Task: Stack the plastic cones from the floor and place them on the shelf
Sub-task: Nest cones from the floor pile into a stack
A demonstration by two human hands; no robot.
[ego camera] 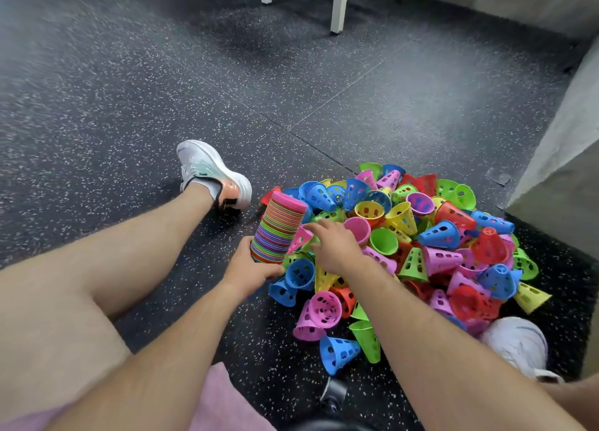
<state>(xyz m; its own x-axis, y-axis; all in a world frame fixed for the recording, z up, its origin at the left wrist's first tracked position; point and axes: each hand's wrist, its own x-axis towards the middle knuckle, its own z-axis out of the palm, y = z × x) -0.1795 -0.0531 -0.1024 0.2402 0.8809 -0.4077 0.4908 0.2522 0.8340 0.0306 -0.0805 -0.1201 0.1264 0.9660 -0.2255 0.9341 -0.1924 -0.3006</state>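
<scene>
1. The dark speckled floor (pixel 129 90) fills the view. The person sits on it with bare legs stretched out.
2. The pile of loose cones (pixel 421 236) lies on the floor at about 4 o'clock from the centre of the view. They are perforated cones in blue, pink, green, yellow and red, lying at all angles.
3. White furniture legs (pixel 338 5) stand on the floor at 12 o'clock, well apart from the pile.
4. The stack of nested cones (pixel 278 229) is at the pile's 9 o'clock edge. It is many-coloured and tilted, with its top leaning toward 1 o'clock.
5. One white shoe (pixel 210 171) lies at the stack's 10 o'clock, and the other shoe (pixel 515 343) lies at the pile's 5 o'clock.
6. The left hand (pixel 251 270) grips the stack's lower end, with the fingers wrapped round it.
7. The right hand (pixel 334 247) rests palm down on the pile, just at the stack's 3 o'clock. Its fingers reach toward a pink cone — whether they hold it I cannot tell.
</scene>
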